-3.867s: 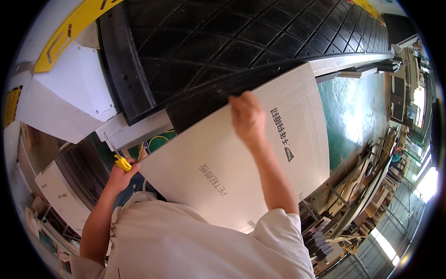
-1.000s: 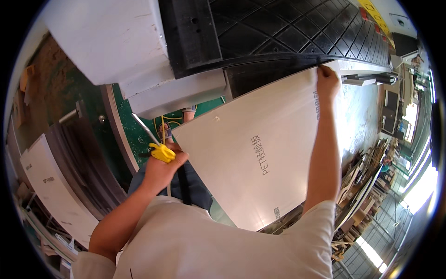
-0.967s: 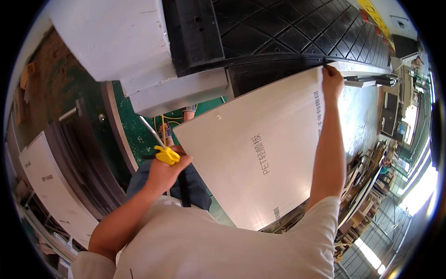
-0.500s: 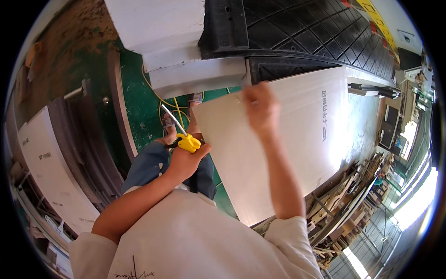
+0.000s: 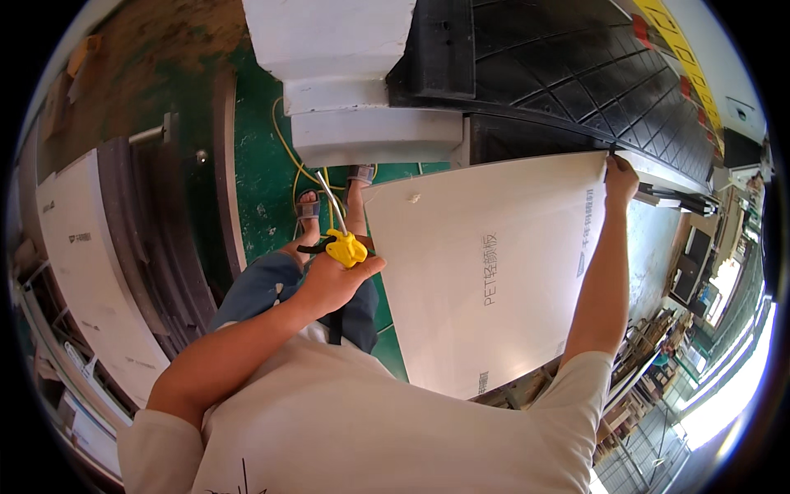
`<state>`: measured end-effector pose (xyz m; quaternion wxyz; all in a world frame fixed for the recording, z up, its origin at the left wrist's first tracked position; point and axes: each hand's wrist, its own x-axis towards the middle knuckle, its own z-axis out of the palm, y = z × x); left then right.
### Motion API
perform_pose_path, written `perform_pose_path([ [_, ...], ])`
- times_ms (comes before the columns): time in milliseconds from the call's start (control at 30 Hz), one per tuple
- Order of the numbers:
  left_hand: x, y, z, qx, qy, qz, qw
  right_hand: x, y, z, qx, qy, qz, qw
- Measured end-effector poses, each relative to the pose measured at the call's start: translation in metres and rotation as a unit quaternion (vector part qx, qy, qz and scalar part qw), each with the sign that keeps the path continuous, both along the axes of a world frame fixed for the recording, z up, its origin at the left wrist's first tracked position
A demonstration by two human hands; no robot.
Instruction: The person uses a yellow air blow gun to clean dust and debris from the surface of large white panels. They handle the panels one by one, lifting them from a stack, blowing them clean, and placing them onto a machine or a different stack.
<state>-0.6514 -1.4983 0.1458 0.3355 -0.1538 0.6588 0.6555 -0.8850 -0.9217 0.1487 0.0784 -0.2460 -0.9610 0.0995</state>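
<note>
- Here's the pale panel [image 5: 436, 288], sitting between the two hands, its upper edge alongside the black grooved table [image 5: 568, 78] and its lower side near the shirt [image 5: 370, 428].
- Left hand [image 5: 339, 286] wrapped round a yellow blow gun [image 5: 346, 249], slim metal tube angling up and away; that fist sits just beside the panel's left edge, whether touching I can't tell.
- And the right hand [image 5: 623, 179], stretched far out, fingers curled at the panel's upper right corner! Whether they pinch the edge, I can't tell.
- On to the lettering: one dark printed line runs up the panel's middle, mixing Latin capitals and Chinese characters.
- A second line follows the right side, with a small emblem at its lower end; more print near the bottom edge.
- Over left, a white board [image 5: 86, 247] carries small dark marks, too tiny to read.
</note>
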Motion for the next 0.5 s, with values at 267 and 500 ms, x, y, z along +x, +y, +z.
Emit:
perform_pose_path([
  [267,0.013,0.008,-0.015,0.060,-0.040,0.076,0.995,0.057,-0.215,-0.006,-0.097,0.085,0.182,0.975],
  [500,0.007,0.011,-0.009,0.068,-0.019,0.081,0.994,0.144,-0.431,0.004,-0.221,0.088,0.259,0.936],
])
